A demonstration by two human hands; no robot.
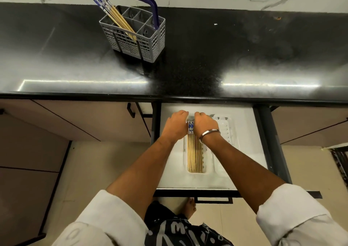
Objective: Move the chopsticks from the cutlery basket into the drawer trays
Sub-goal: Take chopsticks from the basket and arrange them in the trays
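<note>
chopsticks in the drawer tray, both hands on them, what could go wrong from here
1. Both hands, left hand and right hand, crowd the patterned ends of the chopsticks in the left tray; lifting away carelessly could drag some out of line or onto the drawer floor.
2. More chopsticks lean far out of one corner of the cutlery basket; a hasty grab might tip it.

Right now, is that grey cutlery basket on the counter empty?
Not empty. The cutlery basket still holds a bundle of chopsticks leaning out of one rear corner compartment; its other visible compartments look bare.
</note>
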